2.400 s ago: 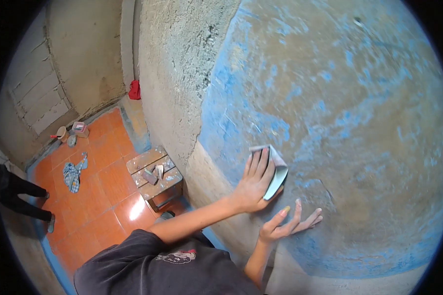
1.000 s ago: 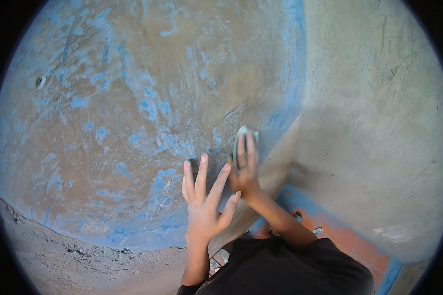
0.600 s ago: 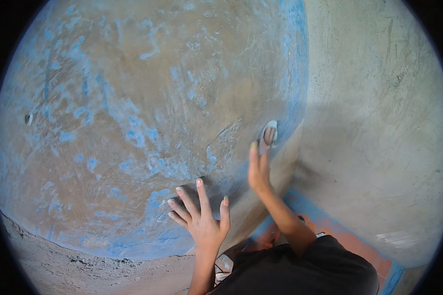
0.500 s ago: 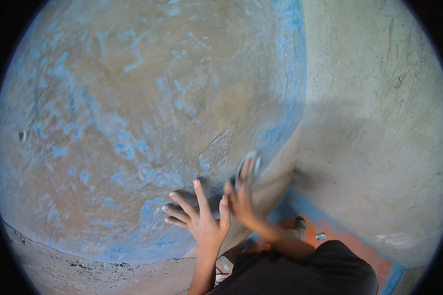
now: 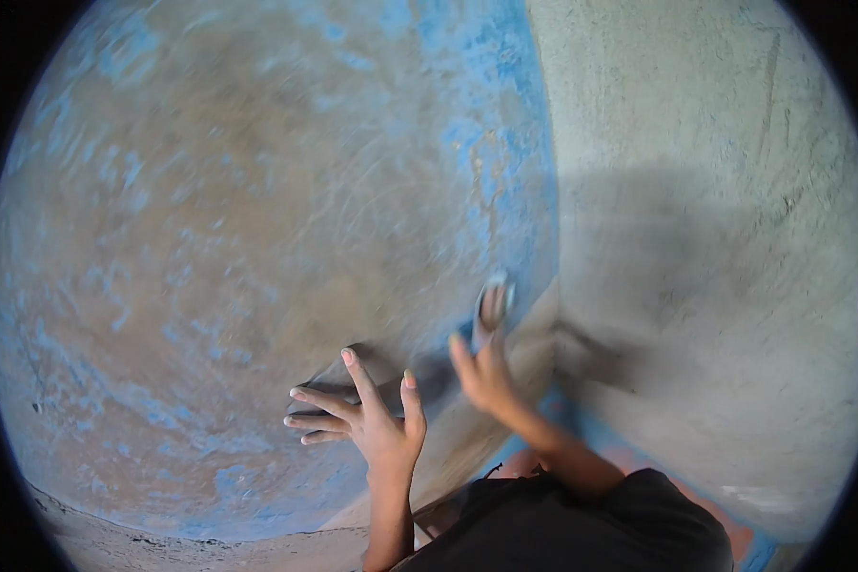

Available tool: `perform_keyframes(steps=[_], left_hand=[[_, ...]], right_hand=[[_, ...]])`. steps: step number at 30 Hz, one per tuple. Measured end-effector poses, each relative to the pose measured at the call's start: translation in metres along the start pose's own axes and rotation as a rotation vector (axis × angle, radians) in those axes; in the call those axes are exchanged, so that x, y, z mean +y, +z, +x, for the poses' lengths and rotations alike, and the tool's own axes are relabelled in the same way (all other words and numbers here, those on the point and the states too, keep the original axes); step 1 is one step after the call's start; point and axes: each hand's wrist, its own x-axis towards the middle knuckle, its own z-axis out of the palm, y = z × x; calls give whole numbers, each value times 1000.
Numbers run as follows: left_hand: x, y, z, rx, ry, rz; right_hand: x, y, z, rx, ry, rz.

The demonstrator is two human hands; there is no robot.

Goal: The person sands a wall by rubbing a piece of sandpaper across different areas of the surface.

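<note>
The wall (image 5: 257, 219) in front of me is patchy brown and blue. My left hand (image 5: 367, 410) has its fingers spread, with the fingertips at the lower part of this wall and nothing held. To its right, my right hand (image 5: 486, 367) presses a pale folded sheet (image 5: 505, 291) against the wall near the blue right edge. Two fingers lie over the sheet, and the thumb stands apart from it. Motion slightly blurs the right hand.
A plain grey wall (image 5: 677, 238) meets the blue edge on the right. Below lies an orange floor (image 5: 729, 520) with a blue border. Rough plaster (image 5: 162, 551) runs along the lower left. My dark shirt (image 5: 582, 529) fills the bottom.
The view has swung from the stool and floor toward the corner on the right. My right hand has rubbed back and forth with the sheet; my left hand has stayed spread, its fingers fanned further left.
</note>
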Motion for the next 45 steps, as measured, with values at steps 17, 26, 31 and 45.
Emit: perform_keyframes(steps=[17,26,31,45], left_hand=[[121,86,26,65,-133,-55],[110,101,21,166,-52,96],[86,131,9,310,23,142],[70,148,-8,299,21,260]], right_hand=[[86,-71,50,-189,-272,-130],[25,-124,176,-86,-432,-194],[63,-91,105,-124,-351,-232],[34,-79,111,-222,-440,-225]])
